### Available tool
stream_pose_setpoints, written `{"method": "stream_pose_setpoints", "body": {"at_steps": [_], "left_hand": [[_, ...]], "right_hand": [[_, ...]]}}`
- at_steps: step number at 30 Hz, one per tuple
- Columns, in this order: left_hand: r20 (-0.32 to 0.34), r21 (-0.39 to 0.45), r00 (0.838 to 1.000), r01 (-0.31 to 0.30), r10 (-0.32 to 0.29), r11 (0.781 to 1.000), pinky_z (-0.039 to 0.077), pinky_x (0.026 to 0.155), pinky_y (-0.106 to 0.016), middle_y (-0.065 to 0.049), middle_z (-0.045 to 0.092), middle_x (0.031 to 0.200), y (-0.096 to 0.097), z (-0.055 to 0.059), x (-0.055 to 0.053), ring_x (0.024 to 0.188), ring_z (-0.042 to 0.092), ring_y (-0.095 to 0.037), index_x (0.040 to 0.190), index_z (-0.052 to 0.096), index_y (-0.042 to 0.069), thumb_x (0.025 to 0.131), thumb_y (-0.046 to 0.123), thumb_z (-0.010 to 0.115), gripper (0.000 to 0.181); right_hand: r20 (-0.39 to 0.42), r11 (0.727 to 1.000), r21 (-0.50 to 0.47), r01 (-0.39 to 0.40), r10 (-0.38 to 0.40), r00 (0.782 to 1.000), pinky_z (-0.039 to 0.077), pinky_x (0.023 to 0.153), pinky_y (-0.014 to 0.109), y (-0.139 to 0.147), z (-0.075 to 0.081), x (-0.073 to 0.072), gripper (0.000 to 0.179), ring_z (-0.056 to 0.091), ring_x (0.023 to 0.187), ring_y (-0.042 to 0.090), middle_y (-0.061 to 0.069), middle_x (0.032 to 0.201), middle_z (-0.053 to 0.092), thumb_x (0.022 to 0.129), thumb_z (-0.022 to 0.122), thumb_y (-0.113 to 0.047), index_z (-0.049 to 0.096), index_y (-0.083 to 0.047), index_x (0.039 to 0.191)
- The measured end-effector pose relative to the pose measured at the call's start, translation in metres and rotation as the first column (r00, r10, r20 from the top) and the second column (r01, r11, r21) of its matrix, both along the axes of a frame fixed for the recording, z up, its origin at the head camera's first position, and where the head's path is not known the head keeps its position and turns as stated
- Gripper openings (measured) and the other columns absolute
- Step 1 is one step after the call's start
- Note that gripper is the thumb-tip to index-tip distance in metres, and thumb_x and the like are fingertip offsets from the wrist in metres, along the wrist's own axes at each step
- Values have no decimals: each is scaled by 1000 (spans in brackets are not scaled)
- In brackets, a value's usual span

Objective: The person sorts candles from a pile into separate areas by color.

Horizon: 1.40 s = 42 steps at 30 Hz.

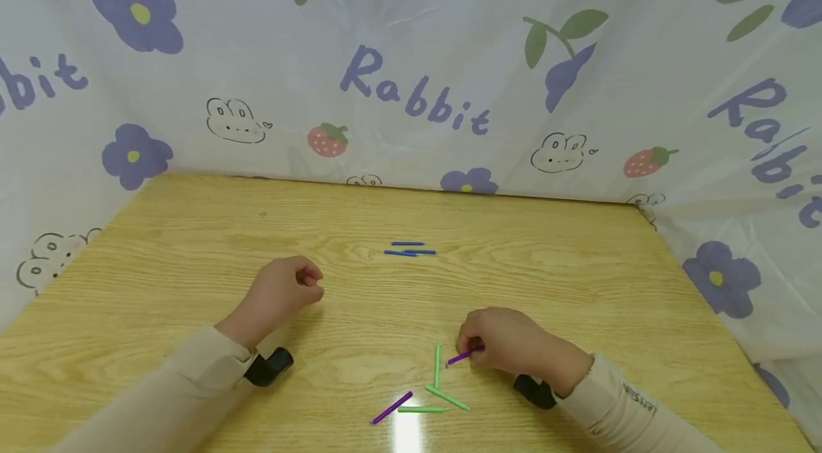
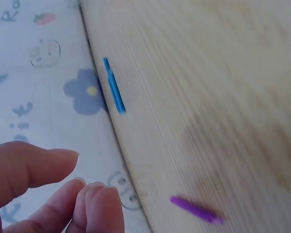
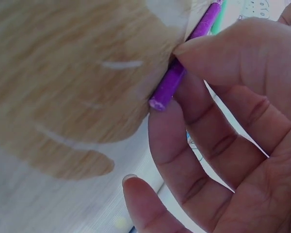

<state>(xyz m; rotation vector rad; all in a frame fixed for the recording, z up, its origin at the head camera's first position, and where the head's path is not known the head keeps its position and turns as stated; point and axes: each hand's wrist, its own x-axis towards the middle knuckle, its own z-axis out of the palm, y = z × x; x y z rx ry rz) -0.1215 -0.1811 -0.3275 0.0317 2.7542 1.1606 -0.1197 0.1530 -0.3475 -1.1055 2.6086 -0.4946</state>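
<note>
My right hand (image 1: 507, 337) pinches a short purple crayon-like stick (image 3: 170, 83) between thumb and fingers, close over the table. Left of it lie three light green sticks (image 1: 438, 367) with narrow tips, two of them meeting at their ends. A second purple stick (image 1: 390, 409) rests slantwise beside the green ones, toward the near edge. My left hand (image 1: 281, 294) hovers over the left part of the table, its fingers loosely bent. In the left wrist view, a gap shows between the thumb (image 2: 43, 167) and the fingers, with nothing held.
Three blue sticks (image 1: 407, 244) lie close together farther back on the wooden table (image 1: 546, 246). A white cloth (image 1: 424, 18) printed with flowers, rabbits and lettering hangs behind the table and at both sides. Each wrist wears a black camera (image 1: 270, 367).
</note>
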Motion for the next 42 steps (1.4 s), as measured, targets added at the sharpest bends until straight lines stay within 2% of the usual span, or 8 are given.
{"method": "stream_pose_setpoints", "body": {"at_steps": [5, 12, 23, 29, 36, 42], "left_hand": [[-24, 34, 999, 22, -22, 999, 46, 67, -33, -7, 61, 88, 11, -1, 9, 77, 53, -19, 103, 63, -3, 85, 5, 65, 20], [-54, 60, 997, 55, -52, 997, 48, 69, -32, -5, 61, 87, 31, 4, 21, 77, 55, -17, 101, 65, -3, 83, 2, 65, 18], [-69, 100, 988, 147, -140, 984, 48, 67, -28, -1, 59, 82, 53, -8, 36, 75, 55, -13, 93, 66, 0, 76, -1, 68, 17], [-37, 141, 974, 226, -223, 964, 47, 64, -25, -1, 57, 81, 61, -14, 48, 73, 53, -13, 91, 65, 1, 76, -1, 69, 16], [3, 176, 950, 307, -312, 935, 44, 62, -22, -2, 55, 82, 72, -21, 60, 72, 49, -13, 88, 64, 1, 75, -3, 66, 13], [44, 194, 941, 323, -337, 926, 44, 62, -24, -1, 54, 79, 77, -23, 63, 73, 48, -15, 87, 63, 1, 76, -2, 72, 15]], "right_hand": [[-20, 1000, 2, -1, 1, 1000, 42, 62, 20, 0, -1, 1, 20, 44, 67, -1, -12, 79, 58, 77, 72, 2, 70, -18, 78], [-31, 1000, 5, 6, -6, 1000, 40, 61, 20, 1, -3, 0, 20, 43, 66, 0, -13, 76, 56, 76, 72, 2, 69, -17, 78], [-25, 1000, -5, 17, -17, 1000, 40, 61, 20, 2, -4, 0, 21, 43, 67, 0, -13, 77, 55, 76, 71, 3, 70, -18, 79], [-32, 1000, 8, 13, -13, 999, 40, 61, 20, 1, -1, 0, 20, 43, 67, 0, -13, 77, 55, 77, 71, 2, 71, -18, 80], [-48, 1000, 8, 5, -5, 999, 41, 61, 20, -1, -1, 0, 20, 43, 67, 1, -12, 76, 55, 77, 70, 3, 70, -17, 79], [-22, 1000, 14, 26, -26, 999, 41, 61, 21, 1, -2, 1, 21, 43, 67, 1, -12, 77, 55, 77, 70, 3, 70, -17, 79]]}}
